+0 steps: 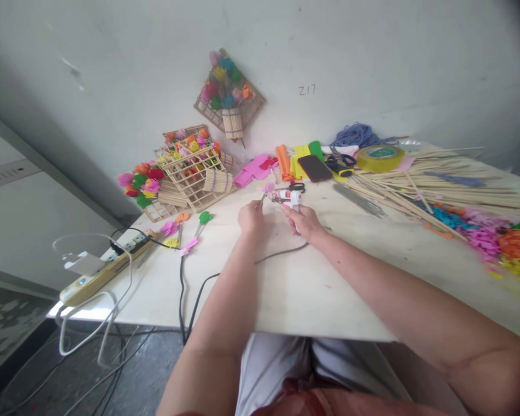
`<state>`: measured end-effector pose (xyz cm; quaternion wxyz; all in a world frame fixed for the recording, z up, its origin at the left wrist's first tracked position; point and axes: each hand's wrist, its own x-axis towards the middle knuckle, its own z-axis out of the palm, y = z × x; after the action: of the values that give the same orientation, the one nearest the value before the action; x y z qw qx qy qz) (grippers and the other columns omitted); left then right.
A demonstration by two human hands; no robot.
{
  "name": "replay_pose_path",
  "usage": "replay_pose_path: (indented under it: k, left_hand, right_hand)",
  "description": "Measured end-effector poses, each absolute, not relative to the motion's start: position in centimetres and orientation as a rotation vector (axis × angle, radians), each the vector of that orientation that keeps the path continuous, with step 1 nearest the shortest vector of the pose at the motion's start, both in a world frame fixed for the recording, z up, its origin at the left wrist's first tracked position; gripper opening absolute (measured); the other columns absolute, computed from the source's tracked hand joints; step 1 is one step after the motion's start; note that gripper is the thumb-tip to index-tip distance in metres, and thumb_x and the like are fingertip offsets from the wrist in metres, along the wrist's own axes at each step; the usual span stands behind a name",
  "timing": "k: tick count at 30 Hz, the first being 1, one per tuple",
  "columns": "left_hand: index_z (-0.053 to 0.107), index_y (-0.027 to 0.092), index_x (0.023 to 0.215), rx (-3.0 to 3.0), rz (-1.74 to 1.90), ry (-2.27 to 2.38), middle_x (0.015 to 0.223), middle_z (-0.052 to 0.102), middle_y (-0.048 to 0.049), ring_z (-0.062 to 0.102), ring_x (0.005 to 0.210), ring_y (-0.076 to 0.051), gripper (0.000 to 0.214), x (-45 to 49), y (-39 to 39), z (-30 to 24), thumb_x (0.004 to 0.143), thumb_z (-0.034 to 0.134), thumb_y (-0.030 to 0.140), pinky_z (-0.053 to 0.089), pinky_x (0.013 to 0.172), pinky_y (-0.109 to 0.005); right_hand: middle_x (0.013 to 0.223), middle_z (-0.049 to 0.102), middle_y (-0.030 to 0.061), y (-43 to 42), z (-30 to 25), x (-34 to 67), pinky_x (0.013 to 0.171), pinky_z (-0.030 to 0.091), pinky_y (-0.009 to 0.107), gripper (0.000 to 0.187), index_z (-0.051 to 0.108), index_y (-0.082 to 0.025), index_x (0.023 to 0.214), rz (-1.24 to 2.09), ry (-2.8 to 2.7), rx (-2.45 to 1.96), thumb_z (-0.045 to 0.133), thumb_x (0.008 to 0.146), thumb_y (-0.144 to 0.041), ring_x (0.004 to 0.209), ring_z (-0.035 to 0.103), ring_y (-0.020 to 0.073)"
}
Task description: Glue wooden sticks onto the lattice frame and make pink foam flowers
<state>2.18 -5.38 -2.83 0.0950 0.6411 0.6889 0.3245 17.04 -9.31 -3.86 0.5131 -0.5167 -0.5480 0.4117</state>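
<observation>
My left hand is closed round a thin wire stem, with a small pink paper flower at its upper end. In my right hand is a white hot glue gun, its nozzle pointing left, close to the flower. Whether nozzle and flower touch, I cannot tell. Just behind them lie black-handled scissors. A dark cord runs over the table from below the right hand. Left of my hands are a green paper flower on a wire and several pink, orange and yellow paper pieces.
Stick lattices with paper flowers stand back left; another is on the wall. A power strip with cables sits front left. Along the back are a phone, tape and blue cord. Sticks and paper strips cover the right.
</observation>
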Motion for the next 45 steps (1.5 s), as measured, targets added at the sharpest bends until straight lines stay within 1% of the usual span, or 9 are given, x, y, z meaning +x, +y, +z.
replay_pose_path:
  k: [6,11,21,27,33,37,45]
  left_hand:
    - [0.068,0.022,0.093,1.949,0.946,2.035,0.077,0.068,-0.0064,0.061,0.075,-0.017,0.035,2.01,-5.27,-3.01,0.086,0.036,0.037,0.04,0.065,-0.024]
    - [0.066,0.023,0.097,1.926,0.931,2.054,0.079,0.068,-0.0058,0.06,0.078,-0.016,0.035,1.94,-5.34,-2.98,0.086,0.036,0.037,0.04,0.066,-0.024]
    - [0.065,0.027,0.097,1.9,0.907,2.085,0.08,0.068,-0.0042,0.059,0.076,-0.016,0.038,2.0,-5.54,-2.74,0.087,0.033,0.043,0.039,0.065,-0.024]
    - [0.064,0.03,0.101,1.876,0.904,2.115,0.08,0.068,-0.0031,0.059,0.077,-0.016,0.038,2.03,-5.57,-2.53,0.086,0.032,0.045,0.039,0.066,-0.025]
    - [0.063,0.03,0.102,1.883,0.881,2.153,0.088,0.068,-0.0042,0.06,0.082,-0.017,0.038,2.02,-5.39,-2.65,0.086,0.032,0.046,0.039,0.067,-0.025]
    - [0.064,0.03,0.101,1.9,0.863,2.186,0.092,0.068,-0.0054,0.059,0.084,-0.018,0.036,2.02,-5.31,-2.79,0.086,0.034,0.045,0.039,0.069,-0.026]
    - [0.066,0.029,0.098,1.902,0.879,2.181,0.09,0.069,-0.0059,0.06,0.084,-0.021,0.034,2.08,-5.49,-2.56,0.085,0.037,0.042,0.039,0.066,-0.027]
  right_hand:
    - [0.044,0.045,-0.0057,-9.44,-3.71,17.05,0.033,0.036,0.022,0.039,0.054,-0.018,0.066,0.994,-1.319,-1.248,0.055,0.07,-0.056,0.032,0.042,0.0087]
    - [0.044,0.045,-0.0058,-9.43,-3.66,17.01,0.032,0.036,0.022,0.039,0.054,-0.018,0.067,1.013,-1.289,-1.27,0.055,0.07,-0.056,0.031,0.041,0.0083]
    - [0.044,0.045,-0.0056,-9.47,-3.69,16.95,0.03,0.034,0.021,0.039,0.054,-0.017,0.067,1.015,-1.3,-1.248,0.055,0.07,-0.056,0.031,0.041,0.0082]
    - [0.044,0.045,-0.0055,-9.57,-3.59,16.98,0.03,0.034,0.021,0.038,0.052,-0.018,0.065,1.019,-1.316,-1.231,0.054,0.071,-0.055,0.031,0.041,0.0084]
    - [0.044,0.045,-0.0055,-9.46,-3.71,16.99,0.031,0.034,0.022,0.038,0.053,-0.018,0.066,0.998,-1.322,-1.237,0.054,0.071,-0.056,0.032,0.042,0.0092]
    - [0.043,0.044,-0.0059,-9.41,-3.7,16.98,0.031,0.035,0.022,0.038,0.054,-0.018,0.067,1.011,-1.307,-1.248,0.055,0.071,-0.056,0.032,0.042,0.0092]
    - [0.042,0.043,-0.0057,-9.46,-3.7,17.02,0.031,0.035,0.022,0.039,0.053,-0.018,0.065,0.994,-1.32,-1.241,0.054,0.071,-0.056,0.032,0.042,0.0094]
